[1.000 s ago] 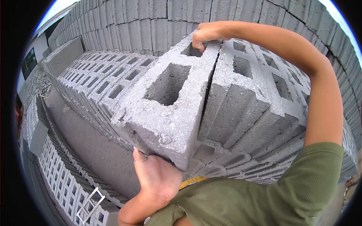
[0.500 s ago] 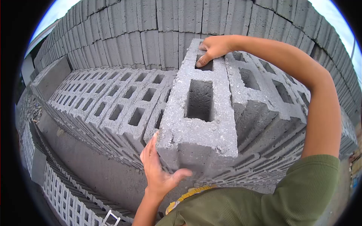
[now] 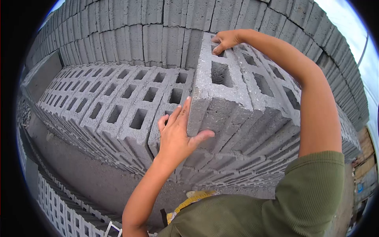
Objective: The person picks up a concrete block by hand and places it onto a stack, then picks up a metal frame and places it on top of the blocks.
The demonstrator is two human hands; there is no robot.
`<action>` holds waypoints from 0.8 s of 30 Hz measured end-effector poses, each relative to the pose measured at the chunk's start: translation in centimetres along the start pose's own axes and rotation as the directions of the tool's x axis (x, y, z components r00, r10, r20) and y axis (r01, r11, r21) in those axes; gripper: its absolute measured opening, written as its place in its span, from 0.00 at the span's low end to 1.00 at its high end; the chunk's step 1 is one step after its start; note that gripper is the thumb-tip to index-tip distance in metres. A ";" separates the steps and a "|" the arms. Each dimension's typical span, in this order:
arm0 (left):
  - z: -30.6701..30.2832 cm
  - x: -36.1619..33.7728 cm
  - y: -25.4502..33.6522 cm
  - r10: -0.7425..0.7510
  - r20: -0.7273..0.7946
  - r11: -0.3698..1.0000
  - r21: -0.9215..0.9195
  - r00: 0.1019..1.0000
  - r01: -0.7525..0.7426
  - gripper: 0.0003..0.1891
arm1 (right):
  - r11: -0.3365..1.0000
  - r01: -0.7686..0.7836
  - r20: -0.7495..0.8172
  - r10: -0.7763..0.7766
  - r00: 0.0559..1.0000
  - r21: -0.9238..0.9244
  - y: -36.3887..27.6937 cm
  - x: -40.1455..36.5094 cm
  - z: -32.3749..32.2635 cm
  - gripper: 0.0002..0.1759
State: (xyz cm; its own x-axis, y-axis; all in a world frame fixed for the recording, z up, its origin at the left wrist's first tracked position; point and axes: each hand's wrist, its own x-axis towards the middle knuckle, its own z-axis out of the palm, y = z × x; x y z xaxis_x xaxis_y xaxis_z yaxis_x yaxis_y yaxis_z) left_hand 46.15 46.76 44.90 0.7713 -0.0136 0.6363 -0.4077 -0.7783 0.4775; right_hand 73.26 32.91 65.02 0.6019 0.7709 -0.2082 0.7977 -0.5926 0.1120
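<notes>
A grey hollow concrete block (image 3: 225, 91) stands upright on the stack, its holes facing up, close beside a row of like blocks (image 3: 265, 98) on the right. My right hand (image 3: 227, 40) grips its far end, the thumb dipping into a hole and the fingers over the far left edge. At the near left corner, my left hand (image 3: 177, 134) presses with fingers stretched along the side and thumb spread across the front face. Left of it lies a lower row of hollow blocks (image 3: 130, 106).
Behind rises a tall wall of stacked blocks (image 3: 154, 43). A solid-looking slab (image 3: 43, 75) stands at the far left. Below runs a concrete floor strip (image 3: 87, 154), with more hollow blocks (image 3: 59, 205) at lower left.
The block has shifted right, closer against the neighbouring row, with both hands on it. My left hand has moved up and right along with the near corner. The view has shifted slightly.
</notes>
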 end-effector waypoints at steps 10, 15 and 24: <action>1.2 -1.0 0.5 -0.082 0.006 0.989 -0.126 0.997 0.083 0.50 | 0.939 -0.056 -0.066 0.035 0.997 -0.340 0.4 -0.1 0.7 0.33; 1.2 -1.7 1.0 -0.162 -0.151 0.986 -0.049 0.975 0.156 0.54 | 0.699 -0.246 -0.031 0.305 0.952 -0.672 -6.1 -1.2 -3.1 0.30; -1.6 -24.2 -4.1 -0.434 -0.509 0.865 -0.005 0.743 0.502 0.30 | 0.585 0.420 -0.233 -0.734 0.638 -0.694 -33.4 3.7 -4.4 0.22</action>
State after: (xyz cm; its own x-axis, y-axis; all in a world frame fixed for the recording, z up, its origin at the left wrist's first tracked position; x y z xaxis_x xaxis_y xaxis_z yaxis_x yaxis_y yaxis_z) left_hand 28.37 51.22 28.51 0.5014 0.6474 0.5740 0.0316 -0.6767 0.7356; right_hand 49.01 56.59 64.80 -0.1934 0.9811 0.0114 0.7448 0.1392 0.6526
